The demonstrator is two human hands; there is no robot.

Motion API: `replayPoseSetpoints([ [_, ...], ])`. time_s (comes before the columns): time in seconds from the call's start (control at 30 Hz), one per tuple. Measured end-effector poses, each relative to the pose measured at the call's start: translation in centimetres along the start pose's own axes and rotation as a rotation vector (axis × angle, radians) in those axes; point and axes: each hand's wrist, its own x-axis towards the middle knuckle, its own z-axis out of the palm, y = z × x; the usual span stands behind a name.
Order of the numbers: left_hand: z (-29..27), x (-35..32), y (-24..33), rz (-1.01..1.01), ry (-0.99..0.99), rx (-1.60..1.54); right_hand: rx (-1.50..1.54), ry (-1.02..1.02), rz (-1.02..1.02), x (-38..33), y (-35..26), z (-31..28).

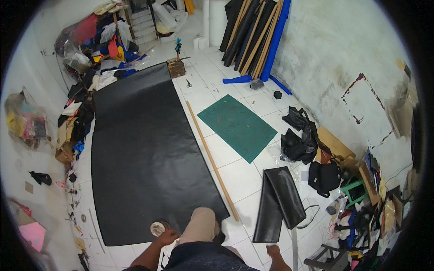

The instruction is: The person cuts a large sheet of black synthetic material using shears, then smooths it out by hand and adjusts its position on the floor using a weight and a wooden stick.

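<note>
Nearest, the left hand (169, 236), fingers curled, is at the near edge of the large black sheet (144, 149), right beside a round pale disc-like object (157, 229); I cannot tell whether it grips it. The right hand (272, 249) is just off the near end of a folded black piece (271, 207) on the tiled floor (237, 187); whether it is clenched or holding anything, I cannot tell. The sheet spreads over the floor's left part, a wooden stick (212, 160) lying along its right edge. Beyond the stick, a green mat (237, 128) lies slantwise. Farther, scissors (189, 83) lie near the sheet's far right corner, beside a brown block (176, 68). Farthest, black rolls (241, 37) lean against the wall (316, 49).
</note>
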Motion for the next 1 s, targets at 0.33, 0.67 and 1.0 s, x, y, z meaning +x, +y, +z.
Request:
replayPoseSetpoints([
  [0.33, -4.1, 19.8, -2.7, -0.365, -0.136, 0.381, 0.685, 0.243, 0.034, 26.7, -8.3, -30.8],
  [0.67, -26.5, 44.1, 46.0, 0.077, 0.244, -0.358, 0.821, -0.161, 0.915, 33.9, 8.1, -34.9],
  [1.0, -30.6, 60.6, 47.6, -0.149, 0.438, -0.519, 0.557, -0.307, 0.610, 64.9, 13.5, -52.3],
])
